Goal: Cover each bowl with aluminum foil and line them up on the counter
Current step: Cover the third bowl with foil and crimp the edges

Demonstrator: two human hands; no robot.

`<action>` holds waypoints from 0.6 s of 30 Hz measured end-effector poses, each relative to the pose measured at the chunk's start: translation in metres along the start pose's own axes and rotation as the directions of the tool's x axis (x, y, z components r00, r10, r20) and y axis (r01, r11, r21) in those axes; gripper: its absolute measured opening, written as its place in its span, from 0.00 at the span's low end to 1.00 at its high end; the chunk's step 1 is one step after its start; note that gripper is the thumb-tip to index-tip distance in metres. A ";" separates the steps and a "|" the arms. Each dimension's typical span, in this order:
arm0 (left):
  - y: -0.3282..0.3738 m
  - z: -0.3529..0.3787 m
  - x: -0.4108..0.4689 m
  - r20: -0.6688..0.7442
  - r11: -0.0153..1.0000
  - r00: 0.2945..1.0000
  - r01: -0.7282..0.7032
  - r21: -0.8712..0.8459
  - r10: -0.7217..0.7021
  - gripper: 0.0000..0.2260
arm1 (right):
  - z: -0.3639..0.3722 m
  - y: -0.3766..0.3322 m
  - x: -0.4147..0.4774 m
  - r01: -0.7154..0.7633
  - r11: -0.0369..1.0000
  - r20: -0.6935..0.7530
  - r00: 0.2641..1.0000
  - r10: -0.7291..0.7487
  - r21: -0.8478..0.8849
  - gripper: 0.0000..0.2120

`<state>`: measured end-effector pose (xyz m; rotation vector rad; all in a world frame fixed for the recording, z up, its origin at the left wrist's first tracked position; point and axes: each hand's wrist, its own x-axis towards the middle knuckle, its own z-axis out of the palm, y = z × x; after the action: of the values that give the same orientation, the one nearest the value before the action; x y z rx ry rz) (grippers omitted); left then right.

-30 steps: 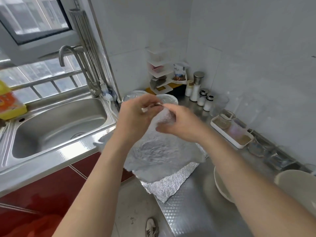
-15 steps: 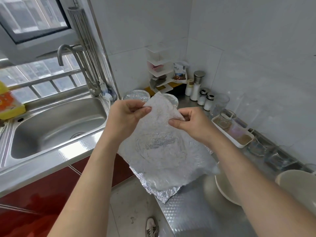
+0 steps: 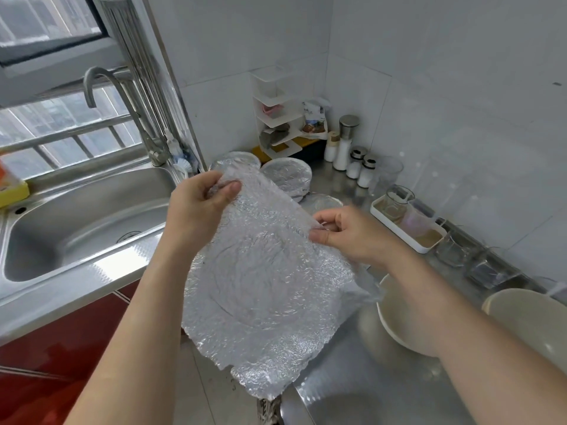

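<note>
With your left hand [image 3: 199, 207] and right hand [image 3: 346, 231] pinching the crinkled silver foil sheet's [image 3: 264, 280] top corners, centre it over the uncovered white bowl [image 3: 395, 326].

The foil sheet [image 3: 270, 289] is shiny silver with a crinkly embossed texture all over, plus a faint circular imprint in the middle. The foil-covered bowls [image 3: 287, 176] at the back are the same silver. The two uncovered bowls [image 3: 399, 326] are plain cream-white. The desk [image 3: 352, 394] is brushed steel with a tiny diamond pattern along its edge, and the sink [image 3: 76, 216] is matching steel. The cabinet front [image 3: 55, 348] is glossy red. The wall tiles [image 3: 445, 87] are plain white. The box [image 3: 12, 188] by the window is yellow and orange.
</note>
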<state>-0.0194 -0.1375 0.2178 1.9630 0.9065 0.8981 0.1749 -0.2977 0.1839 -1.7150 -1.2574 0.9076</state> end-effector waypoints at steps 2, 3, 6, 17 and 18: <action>-0.006 -0.001 0.000 -0.016 0.998 0.999 0.046 -0.047 -0.046 0.14 | -0.001 0.010 -0.002 -0.020 1.000 0.037 0.999 0.019 0.016 0.13; -0.009 -0.002 0.000 -0.026 0.995 0.997 0.067 -0.072 -0.069 0.14 | -0.002 0.012 -0.003 -0.033 0.999 0.049 0.998 0.032 0.028 0.12; -0.021 -0.004 0.000 -0.050 0.986 0.989 0.131 -0.106 -0.136 0.12 | -0.007 0.021 -0.005 -0.078 0.997 0.047 0.996 0.077 0.002 0.08; -0.069 -0.004 -0.002 -0.080 0.924 0.931 0.339 -0.174 -0.357 0.13 | -0.020 0.056 0.000 -0.139 0.987 -0.046 0.990 0.135 -0.085 0.07; -0.071 -0.002 -0.003 -0.076 0.920 0.928 0.348 -0.181 -0.366 0.13 | -0.021 0.057 -0.001 -0.144 0.986 -0.055 0.989 0.140 -0.088 0.08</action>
<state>-0.0424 -0.1082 0.1577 1.5530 1.1701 0.8400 0.2158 -0.3127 0.1414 -1.9076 -1.1725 0.8966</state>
